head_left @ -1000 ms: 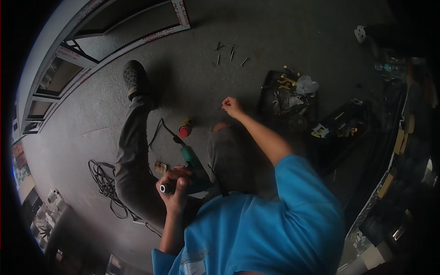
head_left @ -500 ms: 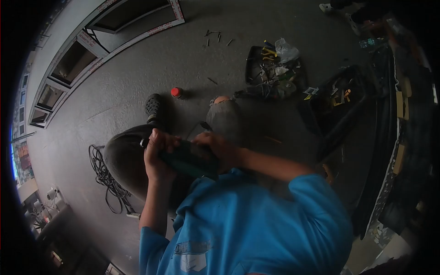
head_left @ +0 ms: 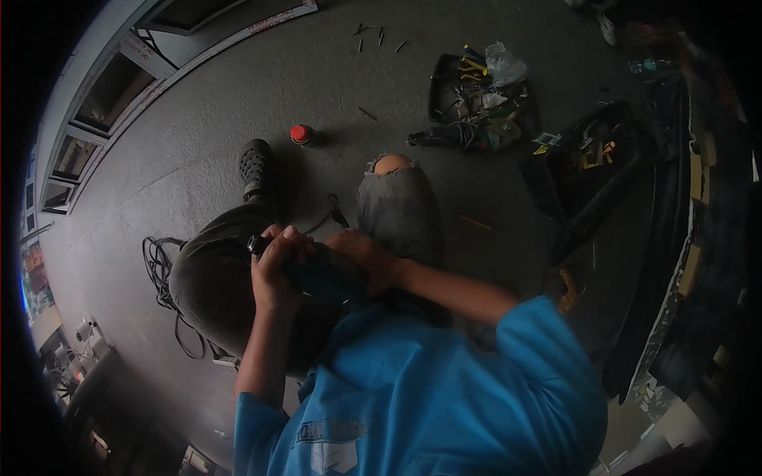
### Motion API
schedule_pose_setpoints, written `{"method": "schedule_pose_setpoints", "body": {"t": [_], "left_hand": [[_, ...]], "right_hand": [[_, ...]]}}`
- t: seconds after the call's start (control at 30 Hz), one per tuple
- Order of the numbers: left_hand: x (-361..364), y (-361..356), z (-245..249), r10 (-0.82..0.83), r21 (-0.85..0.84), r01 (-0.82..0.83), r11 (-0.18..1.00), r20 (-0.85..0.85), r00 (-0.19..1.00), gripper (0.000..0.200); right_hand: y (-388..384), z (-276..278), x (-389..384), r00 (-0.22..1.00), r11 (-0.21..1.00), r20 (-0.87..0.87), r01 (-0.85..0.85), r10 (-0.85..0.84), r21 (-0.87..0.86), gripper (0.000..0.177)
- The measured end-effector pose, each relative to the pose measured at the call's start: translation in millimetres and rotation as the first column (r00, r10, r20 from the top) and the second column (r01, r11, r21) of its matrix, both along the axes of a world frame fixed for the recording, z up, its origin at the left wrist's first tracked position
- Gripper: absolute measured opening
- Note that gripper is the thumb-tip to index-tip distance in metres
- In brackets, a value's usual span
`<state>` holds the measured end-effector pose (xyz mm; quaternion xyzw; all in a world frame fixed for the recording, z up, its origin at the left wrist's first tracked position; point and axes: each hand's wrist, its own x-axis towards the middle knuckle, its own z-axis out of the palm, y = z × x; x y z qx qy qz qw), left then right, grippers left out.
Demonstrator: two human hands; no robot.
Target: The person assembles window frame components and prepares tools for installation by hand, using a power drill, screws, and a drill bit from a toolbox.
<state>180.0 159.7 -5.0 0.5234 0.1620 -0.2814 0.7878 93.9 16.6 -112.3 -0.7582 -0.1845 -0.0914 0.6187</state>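
Observation:
A dark green corded power tool [head_left: 325, 275], perhaps a drill, is held in front of my chest, above my lap. My left hand [head_left: 278, 258] wraps round its front part, near a dark round end that sticks out at the left. Around its rear body closes my right hand [head_left: 363, 255], with the fingers partly hidden. A black cord [head_left: 336, 216] shows just beyond the tool, between my legs. The tool's underside is out of sight.
A red-capped bottle [head_left: 300, 134] stands on the floor past my foot. Further right are an open tool case [head_left: 435, 99] with pliers and a black bin [head_left: 548, 186] of tools. Coiled cable [head_left: 163, 274] lies at left, below window frames [head_left: 163, 65]. Several screws [head_left: 381, 38] are scattered ahead.
Both hands keep hold of the power tool, which has shifted slightly. My knees have come more into view, and the camera view has moved a little.

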Motion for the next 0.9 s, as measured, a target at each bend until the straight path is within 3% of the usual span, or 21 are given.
{"method": "schedule_pose_setpoints", "body": {"t": [0.1, 0.27, 0.37, 0.47, 0.53, 0.77, 0.87, 0.9], "left_hand": [[-2.8, -2.7, -3.1, -0.021, -0.055, 0.021, 0.998, 0.004, 1.000, 0.023], [-3.9, -16.1, 5.7, -0.040, -0.009, 0.040, 0.999, 0.029, 0.999, 0.024], [-1.8, -14.0, 6.7, -0.082, -0.023, 0.083, 0.996, 0.040, 0.996, 0.024], [-2.5, -9.1, 14.2, -0.149, -0.034, 0.150, 0.988, 0.018, 0.989, 0.024], [-5.0, -3.9, 19.0, -0.224, -0.118, 0.231, 0.966, 0.065, 0.972, 0.023], [0.7, 2.2, 13.6, -0.075, -0.102, 0.075, 0.992, -0.004, 0.997, 0.025], [-2.2, 4.1, 6.2, -0.013, -0.094, 0.012, 0.995, -0.008, 1.000, 0.022], [-3.3, 3.3, 3.7, 0.020, -0.062, -0.021, 0.998, -0.013, 1.000, 0.022]], "right_hand": [[-3.5, -14.4, -7.9, 0.999, 0.999, -0.020, -0.035, 0.035, -0.030, 0.062], [-7.0, -19.7, -6.8, 0.998, 1.000, 0.060, -0.029, 0.030, -0.011, 0.063], [-11.1, -12.2, -5.6, 0.998, 0.998, -0.011, -0.059, 0.060, 0.012, 0.067], [-26.4, 22.7, -1.2, 0.987, 0.991, -0.093, -0.131, 0.131, 0.012, 0.077], [-32.6, 41.7, -3.9, 0.957, 0.960, -0.114, -0.273, 0.265, -0.064, 0.088], [-26.8, 32.7, -2.0, 0.929, 0.955, -0.222, -0.289, 0.295, 0.058, 0.089], [-16.6, 24.8, 4.4, 0.978, 0.975, -0.070, -0.187, 0.196, 0.120, 0.081], [-11.9, 11.9, 7.4, 0.989, 0.989, -0.021, -0.146, 0.147, 0.034, 0.076]]}}
